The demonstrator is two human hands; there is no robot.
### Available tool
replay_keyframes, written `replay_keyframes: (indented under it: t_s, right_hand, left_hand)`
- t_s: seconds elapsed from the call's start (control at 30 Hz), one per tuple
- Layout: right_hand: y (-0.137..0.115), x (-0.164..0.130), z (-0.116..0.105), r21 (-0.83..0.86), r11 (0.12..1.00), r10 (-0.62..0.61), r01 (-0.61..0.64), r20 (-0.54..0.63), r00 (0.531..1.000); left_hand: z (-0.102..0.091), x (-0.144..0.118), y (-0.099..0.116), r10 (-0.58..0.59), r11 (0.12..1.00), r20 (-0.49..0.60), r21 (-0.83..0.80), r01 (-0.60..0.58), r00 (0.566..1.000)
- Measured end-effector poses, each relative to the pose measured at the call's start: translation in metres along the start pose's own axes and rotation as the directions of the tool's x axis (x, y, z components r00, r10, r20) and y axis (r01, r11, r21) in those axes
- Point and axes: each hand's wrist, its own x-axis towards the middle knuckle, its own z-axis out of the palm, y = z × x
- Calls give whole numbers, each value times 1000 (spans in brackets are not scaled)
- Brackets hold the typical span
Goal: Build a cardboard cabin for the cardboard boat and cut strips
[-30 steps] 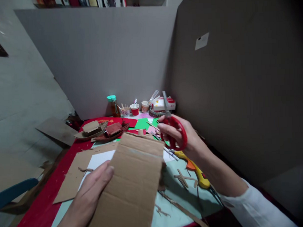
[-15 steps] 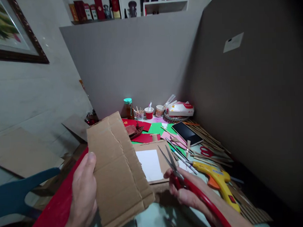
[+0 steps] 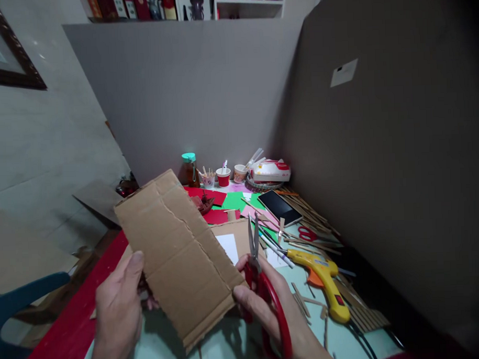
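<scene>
A creased piece of brown cardboard (image 3: 183, 260) is tilted up above the table, its long edges rough and torn. My left hand (image 3: 120, 304) is closed on its left edge, the thumb on the front face. My right hand (image 3: 275, 304) is wrapped round red-handled scissors (image 3: 278, 317), whose blades point up and away from me, slightly apart. The right thumb touches the cardboard's lower right corner. Behind lies another cardboard sheet (image 3: 243, 231) with white paper (image 3: 228, 246) on it, partly hidden by the held piece.
A yellow hot glue gun (image 3: 323, 276) lies to the right, near small red scissors (image 3: 307, 233), a tablet (image 3: 280, 207) and cardboard strips (image 3: 315, 213). Paper cups (image 3: 223, 177), a bottle (image 3: 191, 170) and a small model boat (image 3: 204, 203) stand farther back. Grey panels (image 3: 181, 92) enclose the back and right.
My right hand has moved left with the scissors to meet the cardboard's corner, and the blades have turned more upright. The cardboard has tilted further to the left. The view has shifted right.
</scene>
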Motion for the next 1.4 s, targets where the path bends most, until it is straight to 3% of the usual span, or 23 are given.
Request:
replay_keyframes:
  t_s: [0.13,0.27,0.33,0.53,0.67,1.0,1.17,1.4]
  right_hand:
    - [5,2,3,-16,1000,18,-17,7,1000]
    - [-2,4,7,-53,998,47,-44,44,998]
    - [-8,3,3,-107,993,47,-40,65,997]
    - [-23,-10,-18,-379,925,93,-20,177,980]
    - [-32,-14,-19,-498,865,67,57,228,971]
    - [-34,-13,-17,-552,831,173,-67,141,975]
    - [-35,-17,-18,-520,854,125,-14,179,976]
    - [-41,-21,-18,-637,769,182,-58,131,974]
  left_hand:
    - [-8,-3,5,-110,990,101,-81,118,989]
    - [-6,-15,3,-349,914,213,-137,381,913]
    - [-4,-19,2,-418,880,220,-145,453,882]
    - [-6,-18,2,-392,900,160,-137,413,906]
    - [-6,-21,1,-388,907,154,-112,406,909]
    - [2,-39,3,-331,940,166,-25,340,929]
    - [7,-40,7,-336,939,135,-27,342,932]
    - [-2,-35,-1,-358,929,139,-53,367,923]
